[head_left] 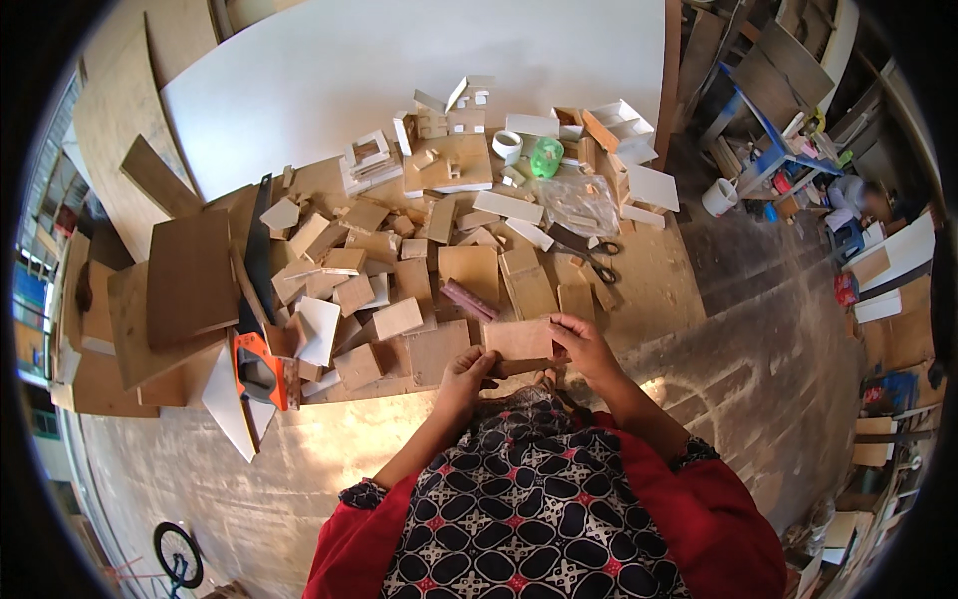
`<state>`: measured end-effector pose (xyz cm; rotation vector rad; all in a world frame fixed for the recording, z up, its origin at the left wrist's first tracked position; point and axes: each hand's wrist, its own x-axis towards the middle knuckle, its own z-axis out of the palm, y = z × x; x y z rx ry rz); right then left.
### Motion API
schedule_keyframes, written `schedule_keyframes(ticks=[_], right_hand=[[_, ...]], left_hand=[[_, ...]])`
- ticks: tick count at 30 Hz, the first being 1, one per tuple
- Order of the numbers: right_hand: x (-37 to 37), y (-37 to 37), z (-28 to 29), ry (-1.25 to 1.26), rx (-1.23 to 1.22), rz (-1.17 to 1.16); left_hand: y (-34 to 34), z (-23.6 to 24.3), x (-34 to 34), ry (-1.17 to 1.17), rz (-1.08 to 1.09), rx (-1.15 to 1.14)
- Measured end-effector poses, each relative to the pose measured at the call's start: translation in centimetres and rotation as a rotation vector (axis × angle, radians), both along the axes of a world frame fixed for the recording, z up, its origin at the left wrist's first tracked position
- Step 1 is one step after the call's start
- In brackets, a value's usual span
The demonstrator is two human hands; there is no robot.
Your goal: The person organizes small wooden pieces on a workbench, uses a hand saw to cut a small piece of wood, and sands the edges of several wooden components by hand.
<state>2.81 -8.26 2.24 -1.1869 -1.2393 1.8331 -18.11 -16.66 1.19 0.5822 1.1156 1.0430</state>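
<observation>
In front of my body, near the table's front edge, a small rectangular piece of light wood (519,339) is held between both hands. My left hand (469,377) grips it at the lower left, thumb up, and my right hand (581,347) grips its right end. Just beyond it lies a pinkish-brown oblong block (469,299), among many loose wooden offcuts (397,317). Black scissors (601,268) lie farther back to the right. A handsaw with an orange handle (257,349) rests at the left among the boards.
The worktable (654,299) also holds small white models (449,120), a tape roll (507,146), a green plastic object (547,157) and white boxes (624,125). Large boards (190,280) are at the left. A person (853,200) is low at the right, among stacked panels. A bicycle wheel (178,554) shows lower left.
</observation>
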Motion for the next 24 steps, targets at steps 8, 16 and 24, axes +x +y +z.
schedule_keyframes(ticks=[8,16,24], right_hand=[[0.2,1.0,-0.5,-0.078,0.168,0.04],[6.2,5.8,-1.4,-0.179,0.195,-0.176],[5.4,7.2,-1.7,-0.1,0.133,-0.116]], left_hand=[[0.3,-0.6,0.4,0.04,0.11,0.024],[0.4,-1.2,0.8,0.064,0.144,0.065],[1.3,0.7,2.6,0.089,0.057,-0.025]])
